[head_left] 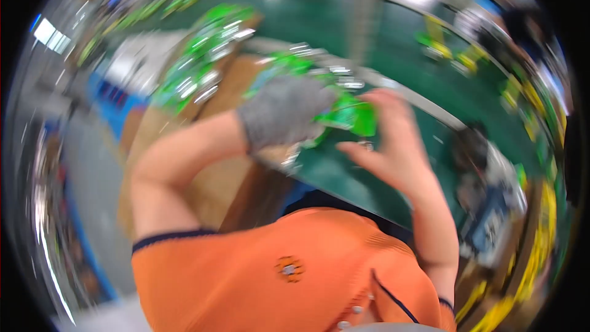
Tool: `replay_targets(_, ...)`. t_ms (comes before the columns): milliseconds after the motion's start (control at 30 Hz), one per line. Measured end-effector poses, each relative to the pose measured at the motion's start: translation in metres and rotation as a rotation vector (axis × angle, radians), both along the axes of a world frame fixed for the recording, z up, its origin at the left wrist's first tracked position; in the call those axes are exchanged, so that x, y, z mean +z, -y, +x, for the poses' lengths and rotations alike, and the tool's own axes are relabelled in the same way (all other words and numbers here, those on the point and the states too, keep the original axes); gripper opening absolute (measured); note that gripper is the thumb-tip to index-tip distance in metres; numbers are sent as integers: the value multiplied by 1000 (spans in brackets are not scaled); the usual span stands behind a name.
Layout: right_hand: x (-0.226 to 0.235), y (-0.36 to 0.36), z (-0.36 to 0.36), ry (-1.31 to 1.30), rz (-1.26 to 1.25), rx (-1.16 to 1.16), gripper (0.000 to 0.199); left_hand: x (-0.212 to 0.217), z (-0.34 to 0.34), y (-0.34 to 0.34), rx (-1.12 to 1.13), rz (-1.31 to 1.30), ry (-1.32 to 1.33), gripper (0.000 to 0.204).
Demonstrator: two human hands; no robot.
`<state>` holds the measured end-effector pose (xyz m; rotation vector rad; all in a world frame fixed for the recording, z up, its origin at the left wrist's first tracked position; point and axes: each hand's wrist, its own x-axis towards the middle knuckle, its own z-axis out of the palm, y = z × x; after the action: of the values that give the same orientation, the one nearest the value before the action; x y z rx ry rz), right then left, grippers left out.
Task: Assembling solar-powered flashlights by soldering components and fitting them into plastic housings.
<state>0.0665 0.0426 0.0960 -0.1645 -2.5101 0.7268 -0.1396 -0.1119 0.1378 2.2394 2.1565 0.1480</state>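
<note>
My left hand (pixel 286 110), in a grey glove, is closed on a bright green, shiny piece (pixel 362 118), whose exact kind the blur hides. The piece sticks out from the glove's fingertips toward the right. Just beyond it, my bare right hand (pixel 396 141) has its thumb and fingers spread apart around the green end. Whether the right fingertips touch it I cannot tell. Behind the glove lies a heap of similar green, glossy pieces (pixel 292 61), partly covered by the hand.
At the left stands a brown cardboard box (pixel 209 178); more green pieces (pixel 206 49) lie beyond it. A green work surface (pixel 307 9) stretches across, crossed by a grey post (pixel 367 12). Yellow items (pixel 470 58) lie at the right, near another person (pixel 488 172).
</note>
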Motion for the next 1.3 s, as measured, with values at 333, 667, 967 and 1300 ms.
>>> replay_targets(333,-32,-26,-2,157,-284,-51,47,47,-234,196,779,40,-136,48)
replay_targets(667,-80,-27,-38,198,12,86,37,-42,-327,252,1001,-298,-231,60)
replay_targets(967,-116,-31,-68,150,432,109,43,-33,-112,61,220,260,210,16)
replay_targets(1300,-75,-34,-23,358,343,108,48,-113,-42,-30,301,-82,-125,19)
